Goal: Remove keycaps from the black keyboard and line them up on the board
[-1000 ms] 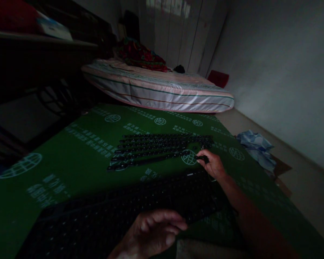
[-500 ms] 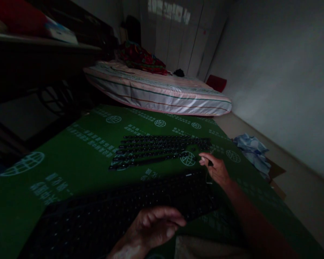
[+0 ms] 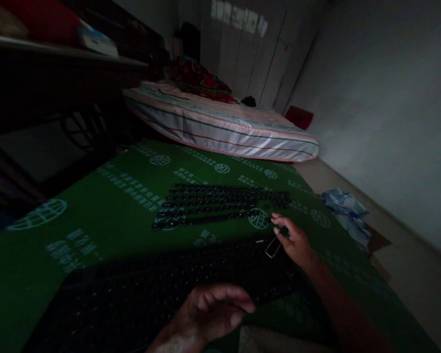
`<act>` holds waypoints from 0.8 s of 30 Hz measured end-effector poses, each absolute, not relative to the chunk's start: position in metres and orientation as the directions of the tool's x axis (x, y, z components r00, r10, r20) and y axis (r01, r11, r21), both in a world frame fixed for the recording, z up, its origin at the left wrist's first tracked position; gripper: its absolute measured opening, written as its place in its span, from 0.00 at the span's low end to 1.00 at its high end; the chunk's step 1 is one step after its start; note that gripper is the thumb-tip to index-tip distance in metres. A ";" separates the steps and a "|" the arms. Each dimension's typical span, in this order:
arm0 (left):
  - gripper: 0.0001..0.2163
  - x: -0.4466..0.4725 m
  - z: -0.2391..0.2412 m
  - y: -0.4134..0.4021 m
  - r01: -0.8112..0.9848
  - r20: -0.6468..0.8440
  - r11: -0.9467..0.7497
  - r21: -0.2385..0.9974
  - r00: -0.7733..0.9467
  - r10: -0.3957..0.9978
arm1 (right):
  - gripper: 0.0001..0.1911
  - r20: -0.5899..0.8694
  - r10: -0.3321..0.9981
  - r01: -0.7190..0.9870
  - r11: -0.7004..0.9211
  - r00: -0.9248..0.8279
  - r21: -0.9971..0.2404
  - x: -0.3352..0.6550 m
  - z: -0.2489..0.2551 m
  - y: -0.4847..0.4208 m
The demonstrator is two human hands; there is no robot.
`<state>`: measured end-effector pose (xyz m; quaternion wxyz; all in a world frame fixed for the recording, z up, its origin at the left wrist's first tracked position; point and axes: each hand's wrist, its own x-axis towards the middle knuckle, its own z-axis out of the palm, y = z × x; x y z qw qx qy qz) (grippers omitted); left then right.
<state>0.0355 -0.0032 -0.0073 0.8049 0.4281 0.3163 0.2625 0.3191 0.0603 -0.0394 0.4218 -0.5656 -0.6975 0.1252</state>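
Note:
A black keyboard base [image 3: 161, 289] lies on the green printed mat [image 3: 106, 215] close to me. Beyond it, rows of loose black keycaps [image 3: 220, 206] are laid out on the mat. My right hand [image 3: 294, 240] is closed on a small tool with a wire loop [image 3: 274, 247], its loop hanging over the keyboard's far right corner. My left hand [image 3: 209, 314] rests at the keyboard's near edge, fingers loosely curled, holding nothing I can see.
A striped mattress [image 3: 224, 130] with red cloth [image 3: 200, 81] lies past the mat. A dark table [image 3: 59, 63] stands at left. Crumpled blue cloth [image 3: 343, 206] lies on the floor at right, near the grey wall.
My right hand has drawn back from the keycap rows toward the keyboard's right corner, and the wire loop now shows below it. My left hand has barely moved.

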 end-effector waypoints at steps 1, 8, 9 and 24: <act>0.14 0.036 -0.008 -0.003 -0.145 -0.291 0.499 0.855 0.662 0.691 | 0.07 0.440 0.898 0.683 0.334 -0.021 -0.649 0.319 -0.039 0.060; 0.15 0.036 -0.011 -0.002 -0.166 -0.245 0.477 0.863 0.687 0.684 | 0.04 0.382 0.920 0.684 0.336 -0.091 -0.647 0.318 -0.040 0.062; 0.15 0.036 -0.011 -0.002 -0.158 -0.238 0.466 0.871 0.693 0.681 | 0.04 0.377 0.922 0.690 0.332 -0.091 -0.644 0.319 -0.040 0.063; 0.15 0.033 -0.024 -0.001 -0.175 -0.186 0.439 0.881 0.726 0.662 | 0.04 0.461 0.884 0.739 0.363 -0.080 -0.568 0.324 -0.042 0.071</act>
